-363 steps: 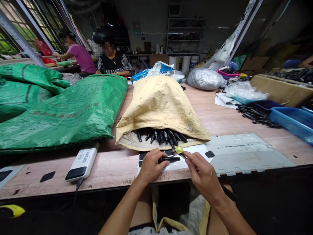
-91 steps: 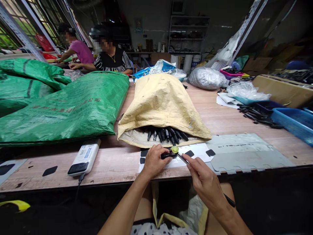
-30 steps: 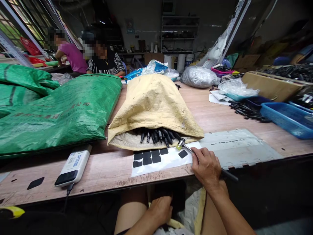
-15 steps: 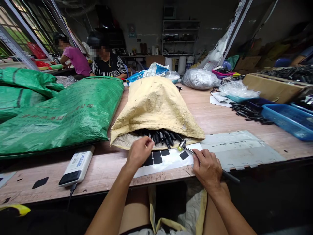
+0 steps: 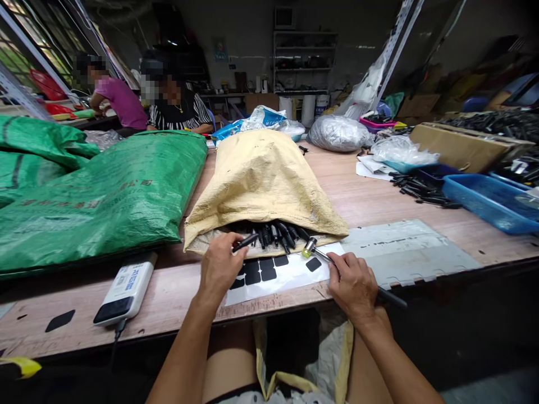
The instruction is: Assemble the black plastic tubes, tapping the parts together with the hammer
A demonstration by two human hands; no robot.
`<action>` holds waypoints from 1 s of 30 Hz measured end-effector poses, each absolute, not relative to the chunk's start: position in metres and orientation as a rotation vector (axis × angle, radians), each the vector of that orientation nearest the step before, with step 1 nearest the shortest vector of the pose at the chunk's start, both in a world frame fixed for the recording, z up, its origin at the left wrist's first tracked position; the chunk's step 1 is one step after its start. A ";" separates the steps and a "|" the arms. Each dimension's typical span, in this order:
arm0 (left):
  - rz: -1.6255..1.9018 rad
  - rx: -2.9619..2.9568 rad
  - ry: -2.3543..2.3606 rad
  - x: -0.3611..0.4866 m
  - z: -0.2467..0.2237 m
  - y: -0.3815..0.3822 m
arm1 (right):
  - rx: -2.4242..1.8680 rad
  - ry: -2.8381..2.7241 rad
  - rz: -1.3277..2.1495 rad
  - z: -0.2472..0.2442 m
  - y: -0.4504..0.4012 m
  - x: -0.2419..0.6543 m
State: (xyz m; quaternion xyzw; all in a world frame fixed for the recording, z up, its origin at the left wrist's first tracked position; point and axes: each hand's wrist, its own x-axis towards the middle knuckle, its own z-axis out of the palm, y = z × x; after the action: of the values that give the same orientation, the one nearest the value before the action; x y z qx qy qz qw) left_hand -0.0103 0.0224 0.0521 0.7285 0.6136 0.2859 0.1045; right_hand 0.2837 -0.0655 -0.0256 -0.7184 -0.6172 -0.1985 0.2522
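My left hand (image 5: 221,262) is closed on a slim black pen-like piece (image 5: 246,242), in front of the mouth of a yellow woven sack (image 5: 265,179). Many similar black pieces (image 5: 275,234) show inside the sack's opening. My right hand (image 5: 352,283) grips a small hammer (image 5: 322,254) by its shaft; its head has a yellowish tip and its dark handle sticks out past my palm. Beneath the hands lies a white sheet (image 5: 290,280) with several black rounded squares (image 5: 268,273) on it.
To the left lie a full green woven sack (image 5: 105,196) and a white power bank (image 5: 126,289) with a cable. A grey sheet (image 5: 408,247) and a blue tray (image 5: 492,205) are on the right. Two people (image 5: 179,112) sit across the table.
My left hand has moved slightly left and now holds a black pen-like piece that was not visible in it before. My right hand still holds the hammer. The view has shifted a little.
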 end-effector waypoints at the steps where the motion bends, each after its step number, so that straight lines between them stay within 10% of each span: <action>1: 0.882 2.150 1.647 -0.006 0.051 0.016 | -1.953 -1.674 -0.544 -0.026 -0.066 0.284; 30: 0.851 2.025 1.280 0.030 0.001 -0.001 | -1.513 -1.767 0.113 0.005 -0.095 0.236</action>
State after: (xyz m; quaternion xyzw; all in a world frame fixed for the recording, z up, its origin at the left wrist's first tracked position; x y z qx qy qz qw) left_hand 0.0299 -0.0014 0.0010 0.7610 0.4811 0.3200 0.2952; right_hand 0.2360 -0.0954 0.0052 -0.5969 -0.6970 0.0447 0.3949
